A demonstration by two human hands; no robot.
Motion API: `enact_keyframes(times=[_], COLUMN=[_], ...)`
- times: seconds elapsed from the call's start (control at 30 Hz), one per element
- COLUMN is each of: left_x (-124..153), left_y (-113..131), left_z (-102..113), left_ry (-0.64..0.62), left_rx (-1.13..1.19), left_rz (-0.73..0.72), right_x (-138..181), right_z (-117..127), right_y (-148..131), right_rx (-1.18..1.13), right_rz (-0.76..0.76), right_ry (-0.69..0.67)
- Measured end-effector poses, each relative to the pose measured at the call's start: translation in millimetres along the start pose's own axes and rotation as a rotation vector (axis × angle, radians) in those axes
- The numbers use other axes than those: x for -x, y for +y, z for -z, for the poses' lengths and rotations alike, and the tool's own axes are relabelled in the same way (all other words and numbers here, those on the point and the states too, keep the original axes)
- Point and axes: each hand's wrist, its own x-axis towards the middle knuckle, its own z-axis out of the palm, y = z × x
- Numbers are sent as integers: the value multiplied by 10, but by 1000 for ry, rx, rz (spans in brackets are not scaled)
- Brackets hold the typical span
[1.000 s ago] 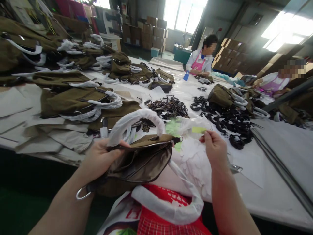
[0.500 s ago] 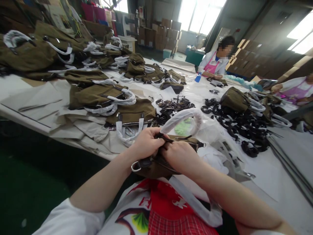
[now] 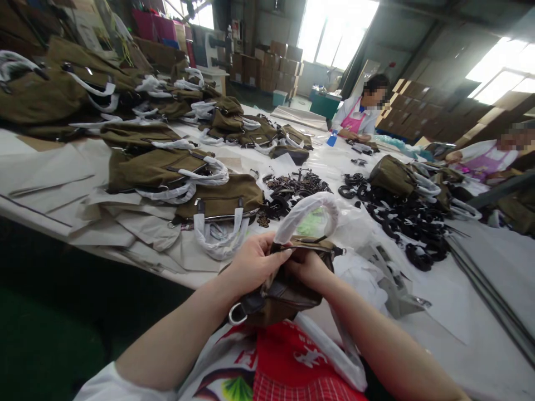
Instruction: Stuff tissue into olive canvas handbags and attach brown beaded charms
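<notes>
In the head view, the left hand grips the rim of an olive bag close to the root of its upper handle, thumb laid along the edge, while the right hand reaches into the bag's opening from the other side; its fingertips are hidden in there, so whether they hold anything I cannot tell. The bag sits in front of the person, between the two forearms and just above a red apron, at the near edge of the white worktop. The upper handle, wrapped in white, arches above the hands; a lower handle, wrapped likewise, hangs over the apron, and a metal D-ring sticks out at the bag's left end. Beyond the left hand lies another olive bag with its wrapped handle toward the person, and further left more bags are piled near loose grey sheets. Behind the upper handle is a heap of dark chains and straps; to its right, dark coiled straps are spread in front of a bag. Across the worktop are two co-workers in pink aprons, one near the middle, the other at the far right
</notes>
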Motion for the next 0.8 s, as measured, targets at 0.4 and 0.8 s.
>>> enact_keyframes(times=[0.4, 0.8], left_x=[67, 568], left_y=[-25, 409], left_z=[101, 65], left_ry=[4, 113], left_rx=[-20, -976], left_rz=[-7, -612], right_x=[302, 409], right_z=[137, 97], right_y=[-416, -593], right_rx=[295, 127], right_rz=[235, 301], right_ry=[-64, -26])
